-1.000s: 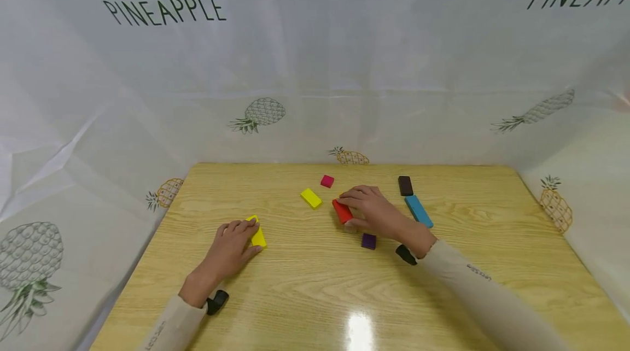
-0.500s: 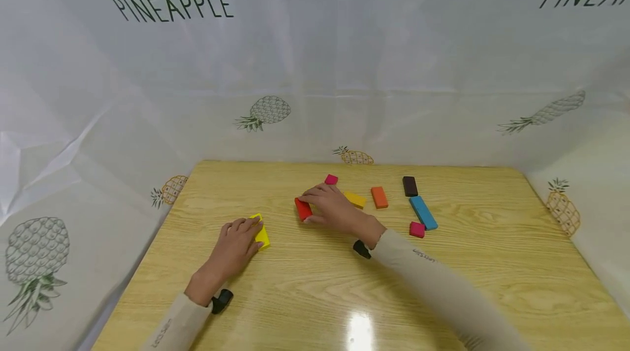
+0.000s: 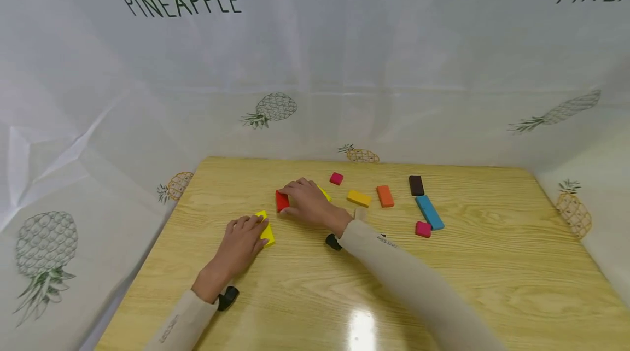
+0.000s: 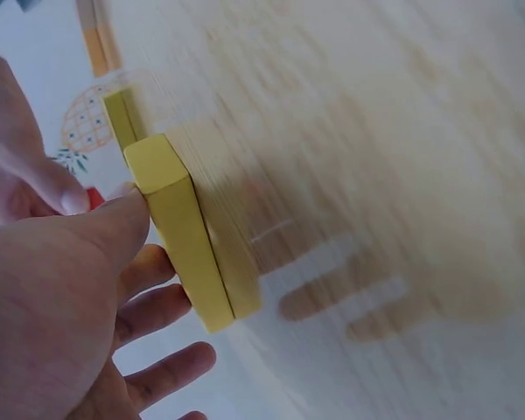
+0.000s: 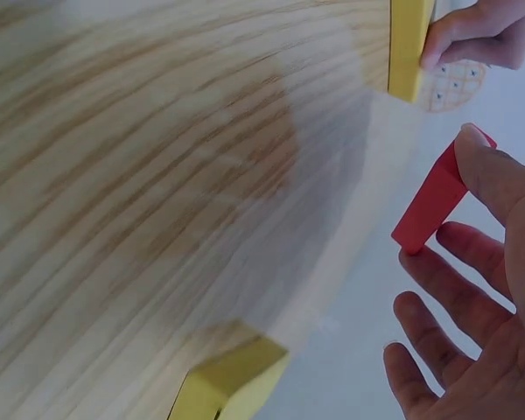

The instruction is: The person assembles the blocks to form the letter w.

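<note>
My left hand holds a yellow block on the wooden table, thumb on one end and fingers on the other. In the left wrist view that yellow block lies between thumb and fingertips. Up and to the right of it, my right hand pinches a red block. The right wrist view shows the red block between thumb and fingertips, seemingly raised off the tabletop. A second yellow block is partly hidden behind the right hand.
Rightward lie an amber block, an orange block, a dark brown block, a blue block and a pink one. Another pink block sits farther back. A beige block shows behind the right wrist. A pineapple-print sheet encloses the table.
My right hand has carried the red block leftward from mid-table, passing over the second yellow block. My left hand has stayed at its yellow block. The head view has shifted slightly.
</note>
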`<state>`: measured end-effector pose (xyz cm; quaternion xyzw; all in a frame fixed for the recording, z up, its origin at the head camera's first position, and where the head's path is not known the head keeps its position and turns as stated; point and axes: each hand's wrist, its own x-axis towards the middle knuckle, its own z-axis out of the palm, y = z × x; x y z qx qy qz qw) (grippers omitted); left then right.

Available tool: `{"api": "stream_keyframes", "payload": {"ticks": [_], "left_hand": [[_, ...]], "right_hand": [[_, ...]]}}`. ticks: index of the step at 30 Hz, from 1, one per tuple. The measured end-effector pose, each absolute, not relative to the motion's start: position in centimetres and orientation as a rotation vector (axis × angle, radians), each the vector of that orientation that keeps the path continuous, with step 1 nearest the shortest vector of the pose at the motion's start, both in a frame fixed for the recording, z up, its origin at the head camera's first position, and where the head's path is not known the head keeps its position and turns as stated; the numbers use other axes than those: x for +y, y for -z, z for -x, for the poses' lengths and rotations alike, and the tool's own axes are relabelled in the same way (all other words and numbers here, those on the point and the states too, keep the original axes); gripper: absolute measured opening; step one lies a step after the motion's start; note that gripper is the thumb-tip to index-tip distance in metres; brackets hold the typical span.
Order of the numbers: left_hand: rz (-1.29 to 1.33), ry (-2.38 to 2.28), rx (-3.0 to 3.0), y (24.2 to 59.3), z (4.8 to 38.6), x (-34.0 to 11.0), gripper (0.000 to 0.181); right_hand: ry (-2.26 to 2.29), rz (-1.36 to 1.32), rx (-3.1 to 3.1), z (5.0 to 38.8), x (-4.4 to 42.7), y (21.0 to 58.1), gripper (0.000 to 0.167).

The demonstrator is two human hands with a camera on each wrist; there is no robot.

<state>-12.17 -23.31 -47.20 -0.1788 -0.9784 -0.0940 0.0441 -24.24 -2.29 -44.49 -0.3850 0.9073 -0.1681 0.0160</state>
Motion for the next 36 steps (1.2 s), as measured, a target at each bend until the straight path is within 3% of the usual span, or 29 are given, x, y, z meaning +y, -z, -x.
{"api": "stream_keyframes", "payload": {"ticks": [16, 36], "left_hand": [[0.534, 0.309, -3.014, 46.9, 12.1, -23.1, 0.047], [0.516, 0.263, -3.007, 47.0, 11.9, -22.8, 0.046]], "right_hand": [[0.608, 1.073, 2.809, 25.6, -7.1, 45.4, 0.062], [0.567, 1.111, 2.802, 25.8, -9.9, 47.2, 0.056]]}}
